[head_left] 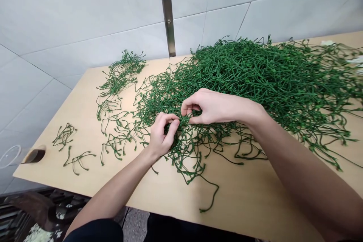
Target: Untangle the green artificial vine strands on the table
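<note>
1. Green stems (187, 140): left hand (163, 134) and right hand (211, 106) both pinched shut on one tangle, front of table (255, 204).
2. Likely light, springy, snag-prone; grip at thick base, not thin tips.
3. Big pile (269, 79) sits just behind, running into that tangle; loose sprigs (78, 159) lie well apart at left.

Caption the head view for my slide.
The left hand and right hand pinch green stems from a tangled pile on a wooden table.

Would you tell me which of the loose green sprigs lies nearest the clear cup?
The small sprig farthest left, beyond the forked sprig; it lies closest to the cup at the table edge, while other bunches sit further right.
</note>
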The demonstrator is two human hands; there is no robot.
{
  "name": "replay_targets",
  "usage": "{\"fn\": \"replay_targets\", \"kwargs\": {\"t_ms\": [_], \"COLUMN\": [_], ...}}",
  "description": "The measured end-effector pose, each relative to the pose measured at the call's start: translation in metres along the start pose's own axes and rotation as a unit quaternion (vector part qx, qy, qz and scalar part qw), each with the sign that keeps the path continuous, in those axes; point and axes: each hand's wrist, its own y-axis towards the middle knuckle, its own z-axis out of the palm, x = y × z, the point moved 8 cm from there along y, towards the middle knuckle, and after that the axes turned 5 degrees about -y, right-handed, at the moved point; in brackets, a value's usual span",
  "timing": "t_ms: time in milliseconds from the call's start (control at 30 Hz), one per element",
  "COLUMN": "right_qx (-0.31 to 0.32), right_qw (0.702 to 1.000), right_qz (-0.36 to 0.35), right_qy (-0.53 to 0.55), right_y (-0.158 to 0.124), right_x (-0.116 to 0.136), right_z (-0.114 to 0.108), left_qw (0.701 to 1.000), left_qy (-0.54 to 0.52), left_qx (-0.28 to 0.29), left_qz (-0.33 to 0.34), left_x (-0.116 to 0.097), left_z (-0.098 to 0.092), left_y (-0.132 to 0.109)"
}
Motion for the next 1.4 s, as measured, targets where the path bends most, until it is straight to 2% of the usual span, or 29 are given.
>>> {"fn": "replay_targets", "kwargs": {"t_ms": [100, 233, 367, 467, 600, 700, 833, 967, 1067, 1300, 1400], "right_qx": [-0.013, -0.064, -0.079, -0.091, -0.112, -0.115, -0.085, -0.114, -0.1, -0.051, -0.053], "right_qw": [0.996, 0.983, 0.98, 0.985, 0.992, 0.989, 0.986, 0.987, 0.989, 0.993, 0.992], "right_qz": [0.036, 0.031, 0.03, 0.05, 0.056, 0.031, -0.022, -0.071, -0.106, -0.053, -0.029], "right_qy": [-0.075, -0.17, -0.182, -0.135, 0.003, 0.091, 0.142, 0.091, 0.013, -0.091, -0.108], "right_y": [-0.002, 0.0, 0.005, 0.004, -0.004, -0.009, -0.008, -0.003, -0.001, 0.002, 0.003], "right_x": [-0.007, 0.003, 0.002, -0.01, -0.02, -0.017, -0.001, 0.017, 0.03, 0.032, 0.032], "right_z": [0.0, -0.004, -0.004, -0.01, -0.025, -0.031, -0.024, -0.02, -0.012, 0.001, 0.001], "left_qw": [0.999, 0.996, 0.994, 0.994, 0.994, 0.994, 0.993, 0.993, 0.993, 0.994, 0.995], "left_qy": [0.03, 0.081, 0.1, 0.1, 0.102, 0.106, 0.111, 0.11, 0.107, 0.094, 0.084], "left_qx": [0.022, 0.04, 0.036, 0.035, 0.03, 0.028, 0.034, 0.032, 0.042, 0.046, 0.046], "left_qz": [0.002, -0.006, -0.002, -0.006, -0.012, -0.011, -0.017, -0.008, -0.008, -0.032, -0.041], "left_x": [-0.003, 0.0, 0.002, 0.004, 0.005, 0.005, 0.007, 0.006, 0.006, 0.009, 0.011], "left_z": [0.003, 0.006, 0.006, 0.006, 0.006, 0.006, 0.006, 0.006, 0.008, 0.006, 0.005], "left_y": [0.001, 0.002, 0.002, 0.002, 0.001, 0.001, 0.001, 0.002, 0.002, 0.001, 0.0]}}
